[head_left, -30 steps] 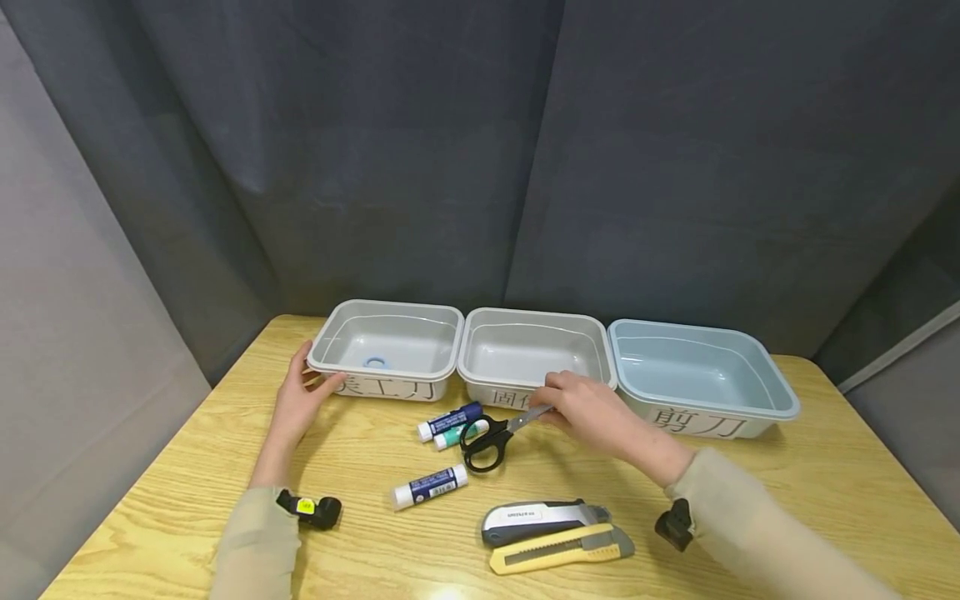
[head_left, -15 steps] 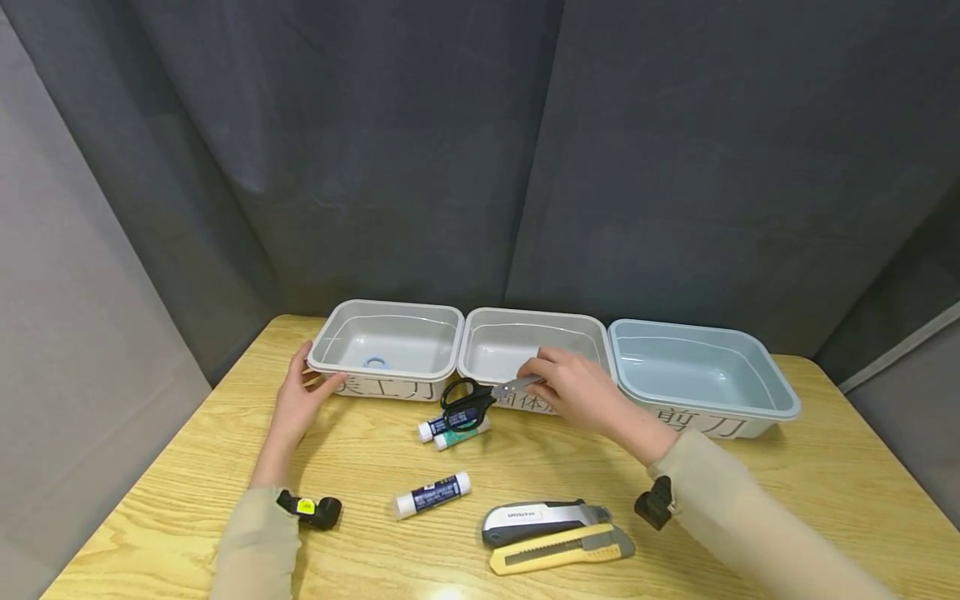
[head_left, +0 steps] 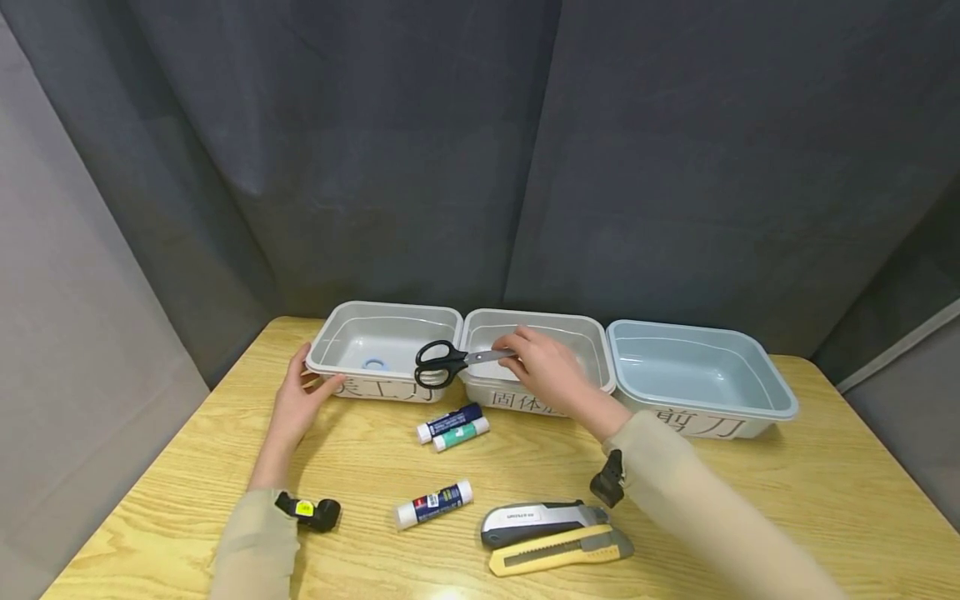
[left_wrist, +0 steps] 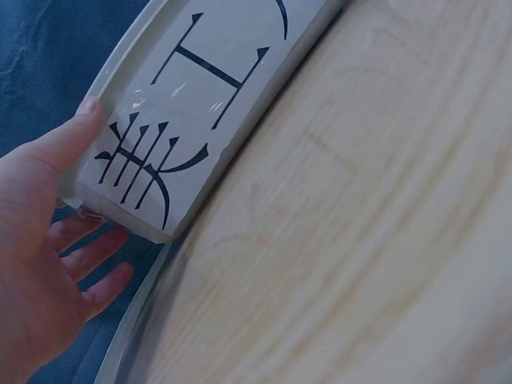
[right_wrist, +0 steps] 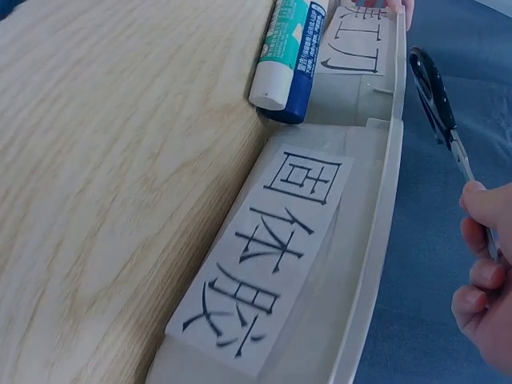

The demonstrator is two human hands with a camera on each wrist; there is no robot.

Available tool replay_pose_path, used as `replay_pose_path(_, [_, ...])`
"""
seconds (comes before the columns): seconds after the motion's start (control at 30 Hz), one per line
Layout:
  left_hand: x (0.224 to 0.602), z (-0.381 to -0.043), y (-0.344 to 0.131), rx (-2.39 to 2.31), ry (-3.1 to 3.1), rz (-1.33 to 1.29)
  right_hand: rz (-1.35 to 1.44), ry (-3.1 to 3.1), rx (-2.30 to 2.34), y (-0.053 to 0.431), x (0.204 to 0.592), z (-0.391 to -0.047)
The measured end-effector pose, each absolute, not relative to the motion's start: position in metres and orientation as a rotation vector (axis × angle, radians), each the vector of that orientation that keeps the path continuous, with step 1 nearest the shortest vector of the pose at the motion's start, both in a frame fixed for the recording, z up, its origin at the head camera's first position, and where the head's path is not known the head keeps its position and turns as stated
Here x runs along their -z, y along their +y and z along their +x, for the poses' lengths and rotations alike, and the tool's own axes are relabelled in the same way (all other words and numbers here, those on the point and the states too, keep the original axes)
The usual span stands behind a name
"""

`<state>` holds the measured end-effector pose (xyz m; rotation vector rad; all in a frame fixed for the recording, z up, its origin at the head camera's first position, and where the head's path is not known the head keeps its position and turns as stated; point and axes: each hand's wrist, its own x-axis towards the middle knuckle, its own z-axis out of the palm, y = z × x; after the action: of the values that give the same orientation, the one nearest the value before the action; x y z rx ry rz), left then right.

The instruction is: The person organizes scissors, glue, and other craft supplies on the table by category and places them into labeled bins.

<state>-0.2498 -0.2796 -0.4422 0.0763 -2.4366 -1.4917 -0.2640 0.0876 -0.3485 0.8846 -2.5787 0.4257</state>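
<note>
Black-handled scissors [head_left: 442,364] hang over the front rims of the left and middle boxes, handles pointing left. My right hand [head_left: 551,367] pinches them by the blades, above the middle grey box [head_left: 536,386]; the right wrist view shows the scissors [right_wrist: 436,96] raised beyond the box rim. My left hand [head_left: 300,404] holds the front left corner of the left grey box [head_left: 390,377]. In the left wrist view, its thumb lies on the front rim and the other fingers reach round the end of the box [left_wrist: 176,120].
A light blue box [head_left: 705,408] stands at the right of the row. Two glue sticks, one blue [head_left: 450,421] and one green [head_left: 461,435], lie before the boxes. Nearer are another glue stick [head_left: 433,504], a grey utility knife [head_left: 540,522] and a yellow one [head_left: 558,550].
My right hand has lifted the scissors from near the glue sticks, up and to the left, over the box rims. The nearest glue stick has rolled slightly forward. My left hand stays put.
</note>
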Motion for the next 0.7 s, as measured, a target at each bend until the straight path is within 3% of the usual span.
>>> replay_pose_path(0.7, [0.441, -0.250, -0.277, 1.520, -2.430, 0.076, 0.823, -2.681, -0.403, 0.042, 0.356, -0.291])
